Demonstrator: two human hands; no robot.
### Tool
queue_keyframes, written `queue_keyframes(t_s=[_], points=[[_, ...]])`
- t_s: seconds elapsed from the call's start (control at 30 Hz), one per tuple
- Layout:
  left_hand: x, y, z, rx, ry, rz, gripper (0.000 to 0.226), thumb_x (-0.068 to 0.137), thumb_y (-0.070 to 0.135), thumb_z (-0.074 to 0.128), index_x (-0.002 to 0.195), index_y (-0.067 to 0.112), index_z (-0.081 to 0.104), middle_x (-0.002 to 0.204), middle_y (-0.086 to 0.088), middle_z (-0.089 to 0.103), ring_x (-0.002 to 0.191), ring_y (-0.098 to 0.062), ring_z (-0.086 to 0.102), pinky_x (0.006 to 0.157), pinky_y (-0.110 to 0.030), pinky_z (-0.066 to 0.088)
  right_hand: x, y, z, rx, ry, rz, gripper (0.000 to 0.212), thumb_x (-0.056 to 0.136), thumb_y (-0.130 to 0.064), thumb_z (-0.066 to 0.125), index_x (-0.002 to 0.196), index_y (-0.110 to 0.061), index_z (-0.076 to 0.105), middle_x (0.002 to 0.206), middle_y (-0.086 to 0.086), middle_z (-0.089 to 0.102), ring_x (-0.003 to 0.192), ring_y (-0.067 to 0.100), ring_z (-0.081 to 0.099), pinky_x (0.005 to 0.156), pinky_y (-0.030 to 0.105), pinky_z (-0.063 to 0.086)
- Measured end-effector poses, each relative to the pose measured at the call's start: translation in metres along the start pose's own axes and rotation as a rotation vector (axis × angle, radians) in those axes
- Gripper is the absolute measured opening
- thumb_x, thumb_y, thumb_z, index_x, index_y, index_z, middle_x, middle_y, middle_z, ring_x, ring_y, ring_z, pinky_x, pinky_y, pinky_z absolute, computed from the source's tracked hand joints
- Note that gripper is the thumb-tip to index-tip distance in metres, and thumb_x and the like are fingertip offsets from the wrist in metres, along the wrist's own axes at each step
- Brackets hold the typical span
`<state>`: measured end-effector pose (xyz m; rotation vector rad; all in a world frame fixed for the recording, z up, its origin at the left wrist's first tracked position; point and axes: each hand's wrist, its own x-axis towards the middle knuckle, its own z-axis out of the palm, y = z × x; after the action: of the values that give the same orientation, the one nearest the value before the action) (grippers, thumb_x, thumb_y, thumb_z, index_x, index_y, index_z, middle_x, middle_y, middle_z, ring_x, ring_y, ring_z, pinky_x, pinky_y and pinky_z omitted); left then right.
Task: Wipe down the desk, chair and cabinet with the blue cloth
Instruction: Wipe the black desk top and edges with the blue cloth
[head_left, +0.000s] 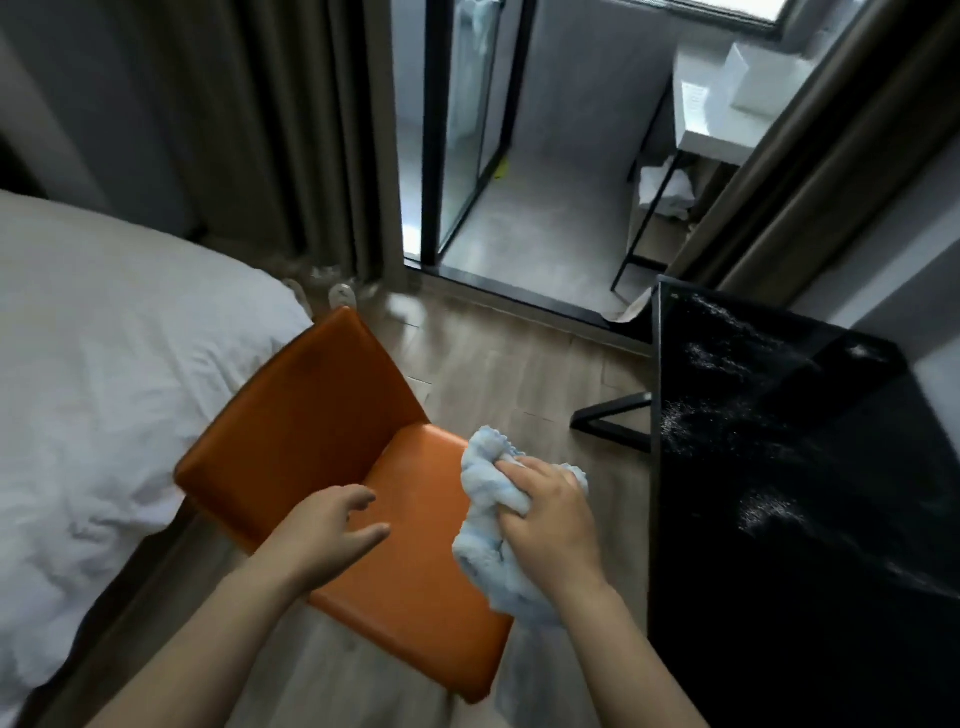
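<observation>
Blue cloth (498, 525) bunched in right hand (550, 514) over orange chair (415, 571); left hand (327, 535) open.

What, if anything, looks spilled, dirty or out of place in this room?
The black desk stands out: pale powdery streaks and specks lie scattered across its glossy top, like dust or a spill. The orange chair looks unmarked; the right hand grips the blue cloth by its seat.

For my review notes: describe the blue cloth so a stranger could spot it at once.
Start at the orange chair between the white bed and the black desk. Over the seat's right edge, the right hand grips a bunched cloth. It alone is pale blue and fluffy.
</observation>
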<state>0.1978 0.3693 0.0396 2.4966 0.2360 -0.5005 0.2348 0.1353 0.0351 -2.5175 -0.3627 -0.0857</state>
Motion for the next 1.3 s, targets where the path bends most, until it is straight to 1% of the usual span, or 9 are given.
queue_keyframes(t_s=[0.17,0.4,0.67,0.73,0.8,0.9,0.97,1.07,1.3], points=[[-0.026,-0.052,-0.035,-0.057,0.09,-0.108,0.054,0.087,0.05,0.061,0.134,0.027,0.05,0.131,0.007,0.055,0.115,-0.01,0.054,0.096,-0.028,0.047,0.018,-0.06,0.035,0.062,-0.027,-0.131,0.021,0.084,-0.012,0.051,0.083,-0.025,0.067,0.082,-0.015,0.066,0.078,0.001,0.058,0.076,0.024,0.046],[-0.062,-0.167,-0.117,-0.1,0.168,-0.183,0.055,0.087,0.043,0.062,0.136,0.021,0.05,0.139,0.003,0.051,0.124,-0.012,0.049,0.104,-0.028,0.04,0.04,-0.185,0.107,0.086,-0.094,-0.223,0.02,0.088,-0.013,0.054,0.094,-0.022,0.071,0.089,-0.012,0.069,0.084,0.006,0.062,0.082,0.035,0.052],[-0.078,-0.282,-0.205,-0.12,0.2,-0.186,0.055,0.089,0.041,0.061,0.138,0.02,0.046,0.139,0.003,0.051,0.124,-0.014,0.05,0.099,-0.025,0.04,0.059,-0.305,0.173,0.014,-0.09,-0.266,0.03,0.086,-0.022,0.042,0.098,-0.028,0.068,0.1,-0.021,0.063,0.093,-0.01,0.048,0.096,0.028,0.041],[-0.073,-0.299,-0.221,-0.124,0.204,-0.165,0.054,0.089,0.042,0.06,0.137,0.021,0.046,0.138,0.004,0.051,0.123,-0.013,0.05,0.097,-0.024,0.04,0.068,-0.321,0.182,-0.04,-0.106,-0.246,0.028,0.089,-0.024,0.044,0.104,-0.028,0.068,0.104,-0.019,0.061,0.099,-0.007,0.048,0.103,0.026,0.038],[-0.062,-0.313,-0.233,-0.158,0.21,-0.145,0.054,0.089,0.043,0.06,0.137,0.023,0.047,0.137,0.005,0.051,0.123,-0.013,0.05,0.098,-0.026,0.04,0.081,-0.334,0.187,-0.02,-0.225,-0.149,0.044,0.087,-0.04,0.047,0.127,-0.026,0.062,0.13,-0.008,0.057,0.126,0.009,0.045,0.111,0.02,0.021],[-0.041,-0.328,-0.25,-0.182,0.196,-0.104,0.054,0.089,0.043,0.06,0.137,0.024,0.046,0.138,0.007,0.05,0.123,-0.012,0.049,0.099,-0.025,0.04,0.101,-0.343,0.196,0.01,-0.241,-0.107,0.074,0.071,-0.057,0.032,0.132,-0.025,0.058,0.138,-0.001,0.054,0.133,0.018,0.042,0.109,0.021,0.018],[-0.022,-0.335,-0.26,-0.178,0.184,-0.08,0.052,0.09,0.043,0.059,0.137,0.024,0.046,0.137,0.007,0.051,0.123,-0.01,0.049,0.097,-0.023,0.039,0.12,-0.345,0.205,-0.002,-0.228,-0.083,0.061,0.078,-0.051,0.042,0.13,-0.025,0.06,0.136,0.0,0.056,0.131,0.02,0.045,0.111,0.026,0.024],[0.008,-0.343,-0.28,-0.158,0.171,-0.065,0.051,0.09,0.043,0.058,0.136,0.025,0.046,0.136,0.008,0.051,0.122,-0.01,0.049,0.096,-0.023,0.04,0.157,-0.342,0.219,-0.01,-0.2,-0.049,0.043,0.085,-0.024,0.065,0.128,-0.028,0.061,0.133,-0.001,0.058,0.128,0.021,0.049,0.111,0.034,0.033],[0.096,-0.35,-0.352,-0.07,0.209,-0.052,0.053,0.091,0.044,0.056,0.139,0.027,0.043,0.137,0.01,0.049,0.123,-0.008,0.048,0.098,-0.022,0.038,0.257,-0.348,0.243,-0.011,-0.161,-0.038,0.042,0.087,-0.02,0.067,0.129,-0.026,0.062,0.133,-0.002,0.058,0.129,0.019,0.047,0.105,0.014,0.013]])
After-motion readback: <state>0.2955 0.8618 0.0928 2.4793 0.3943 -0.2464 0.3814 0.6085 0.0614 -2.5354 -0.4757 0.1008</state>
